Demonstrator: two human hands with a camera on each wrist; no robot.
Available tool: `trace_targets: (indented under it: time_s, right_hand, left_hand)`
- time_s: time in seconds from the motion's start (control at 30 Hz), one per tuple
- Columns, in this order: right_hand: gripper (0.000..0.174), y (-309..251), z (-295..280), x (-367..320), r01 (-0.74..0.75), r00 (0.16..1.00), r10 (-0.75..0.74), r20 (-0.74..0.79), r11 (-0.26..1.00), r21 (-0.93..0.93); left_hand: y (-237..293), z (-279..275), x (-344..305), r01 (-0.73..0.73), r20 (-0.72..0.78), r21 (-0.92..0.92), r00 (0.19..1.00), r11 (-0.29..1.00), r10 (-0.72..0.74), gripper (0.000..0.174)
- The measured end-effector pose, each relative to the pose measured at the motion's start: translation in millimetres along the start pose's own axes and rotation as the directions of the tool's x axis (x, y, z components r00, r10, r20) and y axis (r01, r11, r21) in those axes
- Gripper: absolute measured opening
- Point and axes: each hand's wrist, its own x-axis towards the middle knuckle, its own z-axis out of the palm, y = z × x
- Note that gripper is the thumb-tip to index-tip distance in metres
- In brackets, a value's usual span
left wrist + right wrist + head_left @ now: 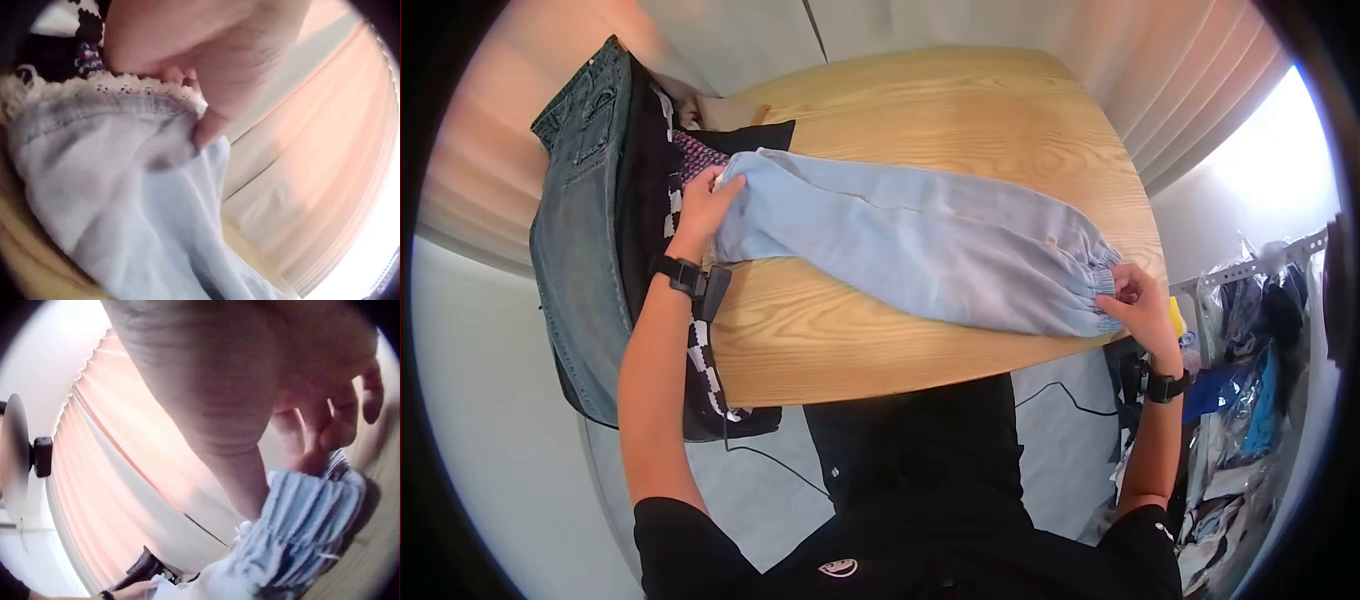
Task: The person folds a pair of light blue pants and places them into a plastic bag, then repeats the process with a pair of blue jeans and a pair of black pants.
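Observation:
Light-blue denim trousers lie lengthwise across the wooden table, folded narrow, with a gathered elastic cuff at the right end. My left hand pinches the waist end between thumb and fingers. In the left wrist view a cream lace trim runs along that edge, beside the left thumb. At the other end my right hand pinches the cuff, thumb on one side and fingertips on the other. The right thumb meets the gathered fabric in the right wrist view.
Dark blue jeans and black clothing with checkered trim hang over the table's left edge. The wooden table has a curtain behind it. Plastic-wrapped clothes hang on a rack at the right. A cable dangles below.

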Motion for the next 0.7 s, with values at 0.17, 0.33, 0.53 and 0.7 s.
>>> trace_targets:
  time_s: [0.17,0.33,0.53,0.7]
  right_hand:
    - [0.026,-8,8,-3,0.116,0.992,-0.124,-0.037,0.977,-0.179]
    - [0.017,1,-4,8,0.122,0.971,-0.062,-0.230,0.959,0.256]
    - [0.061,6,1,17,0.021,0.958,-0.054,-0.281,0.992,-0.121]
    - [0.060,7,-1,14,-0.105,0.981,0.095,-0.168,0.993,-0.053]
  left_hand:
    - [20,2,-6,-0.062,-0.043,-0.338,0.998,0.939,0.050,0.027]
    - [22,6,7,0.015,-0.020,-0.548,0.999,0.837,-0.032,0.035]
    - [10,22,22,0.075,-0.043,-0.167,0.996,0.983,-0.083,0.056]
    - [30,17,11,0.240,0.194,0.009,0.952,0.971,-0.237,0.048]
